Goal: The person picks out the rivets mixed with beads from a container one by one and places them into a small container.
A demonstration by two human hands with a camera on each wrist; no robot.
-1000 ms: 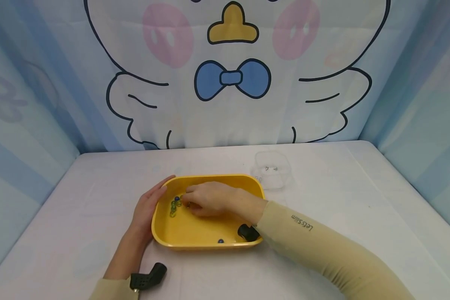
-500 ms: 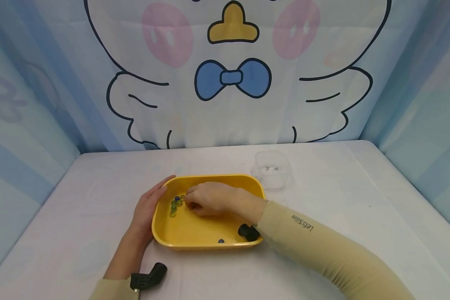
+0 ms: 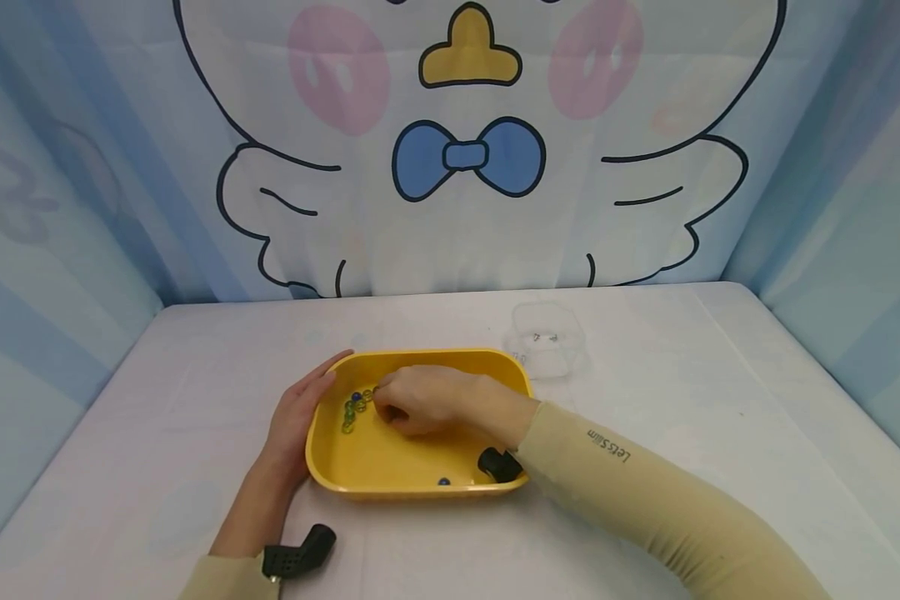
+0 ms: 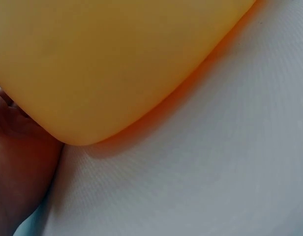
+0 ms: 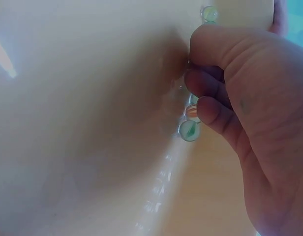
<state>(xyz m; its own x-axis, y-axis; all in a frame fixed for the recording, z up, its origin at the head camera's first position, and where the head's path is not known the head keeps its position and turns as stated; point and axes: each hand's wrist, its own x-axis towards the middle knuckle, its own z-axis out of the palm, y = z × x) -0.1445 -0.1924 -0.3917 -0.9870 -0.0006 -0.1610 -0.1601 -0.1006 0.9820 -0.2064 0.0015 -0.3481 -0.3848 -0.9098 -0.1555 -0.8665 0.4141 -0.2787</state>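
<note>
A yellow tray (image 3: 401, 462) holds several glass marbles (image 3: 348, 418), gathered toward its left end in the head view. Along the tray's left outer side rests my left hand (image 3: 292, 425), fingers extended against the wall. My right hand (image 3: 427, 400) reaches down inside, its fingers curled together at the marbles. In the right wrist view the thumb and fingertips meet close to the tray wall, hiding the marble between them. A clear marble with a green swirl (image 5: 189, 131) and an orange-striped one (image 5: 192, 112) lie right at the lower fingertips.
A lone blue marble (image 3: 444, 482) sits by the tray's front wall. Behind the tray's right corner stands a clear plastic box (image 3: 547, 362) with small bits in it. A white cloth covers the table (image 3: 682, 350); printed curtains (image 3: 465, 233) close off the back and sides.
The right fingers have drawn together and slightly to the right; a marble seen beneath them a second ago is now hidden. The left hand and tray stay put.
</note>
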